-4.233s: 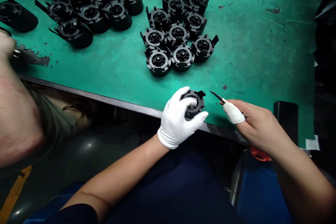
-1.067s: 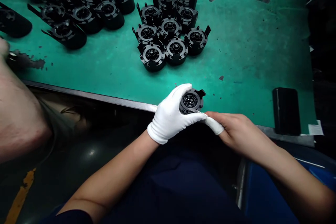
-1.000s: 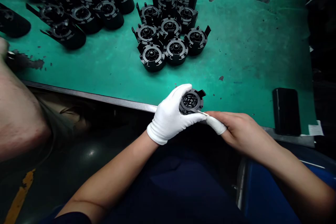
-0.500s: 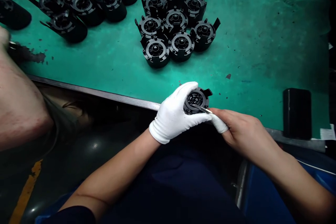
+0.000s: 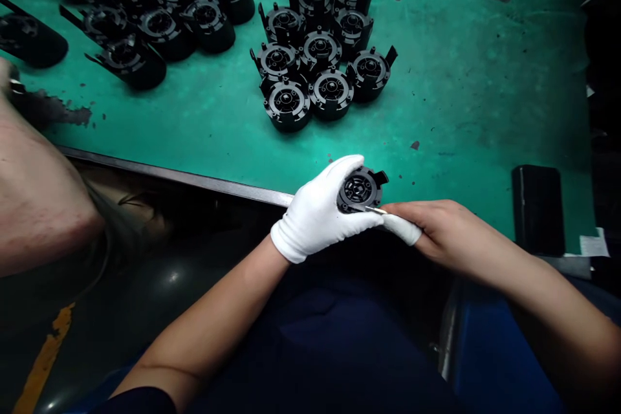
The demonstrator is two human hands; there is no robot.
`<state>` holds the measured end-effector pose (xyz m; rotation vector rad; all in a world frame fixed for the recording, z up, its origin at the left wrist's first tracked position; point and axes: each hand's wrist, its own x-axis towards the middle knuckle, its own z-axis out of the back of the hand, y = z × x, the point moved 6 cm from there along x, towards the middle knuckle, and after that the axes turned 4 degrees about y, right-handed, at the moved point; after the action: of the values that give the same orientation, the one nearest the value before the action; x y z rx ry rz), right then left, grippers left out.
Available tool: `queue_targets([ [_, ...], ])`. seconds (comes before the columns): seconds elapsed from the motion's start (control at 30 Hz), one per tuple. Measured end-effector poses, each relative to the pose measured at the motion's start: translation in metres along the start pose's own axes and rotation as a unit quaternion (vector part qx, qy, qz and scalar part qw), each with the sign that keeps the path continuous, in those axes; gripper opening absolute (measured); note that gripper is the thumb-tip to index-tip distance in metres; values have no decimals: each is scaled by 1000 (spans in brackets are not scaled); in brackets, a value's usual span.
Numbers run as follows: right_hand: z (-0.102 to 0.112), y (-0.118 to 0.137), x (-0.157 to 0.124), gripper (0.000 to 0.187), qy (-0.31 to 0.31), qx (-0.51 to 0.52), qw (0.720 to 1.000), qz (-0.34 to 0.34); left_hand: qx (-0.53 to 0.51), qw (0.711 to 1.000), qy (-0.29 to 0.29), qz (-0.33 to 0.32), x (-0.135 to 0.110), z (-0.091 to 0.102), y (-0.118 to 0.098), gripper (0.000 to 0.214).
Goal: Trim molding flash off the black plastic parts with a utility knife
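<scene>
Clasping ribbed, round black part (image 5: 359, 189) in cloth-gloved left hand (image 5: 321, 208) — pinching slim metallic tool (image 5: 372, 209) in adjacent right hand (image 5: 436, 225).

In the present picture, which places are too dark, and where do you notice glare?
Head view: the area under the green tabletop is mostly dark; head view: small highlights shine on the black housings, with a glare spot on the floor; head view: the white-gloved left hand looks bright.
</scene>
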<state>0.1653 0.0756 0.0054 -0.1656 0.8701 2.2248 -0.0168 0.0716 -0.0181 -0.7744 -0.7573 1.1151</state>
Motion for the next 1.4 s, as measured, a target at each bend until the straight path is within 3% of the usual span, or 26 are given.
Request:
queue_targets([
  [0.07,5,-8,-7,36,-24,47,998,-16,4,999,38,-25,4,8,1,85],
  [0.13,10,-22,-19,37,-77,79,993,-45,4,998,38,-59,6,21,5,74],
  [0.23,11,-44,-36,38,-145,93,981,-85,-5,994,-95,-47,-2,50,19,56],
  [0.3,6,-49,-37,40,-153,102,980,-82,-14,989,-146,-7,-12,56,27,67],
  [0.43,-1,-33,-18,44,-139,73,987,-42,22,994,-105,18,-18,31,21,115],
  [0.6,10,-13,17,38,-130,-55,990,-21,45,990,-130,15,-11,18,19,100],
  [0.77,22,-14,37,39,-69,-152,986,15,69,991,-115,-5,-10,21,24,103],
  [0.9,31,-17,43,40,-90,-215,972,-11,89,989,-118,-15,-11,22,25,100],
  [1.17,23,-7,38,40,-90,-197,976,-23,100,984,-143,-28,-13,21,24,98],
  [1.4,19,0,39,35,-169,-206,957,-111,114,973,-200,10,-15,11,18,88],
])
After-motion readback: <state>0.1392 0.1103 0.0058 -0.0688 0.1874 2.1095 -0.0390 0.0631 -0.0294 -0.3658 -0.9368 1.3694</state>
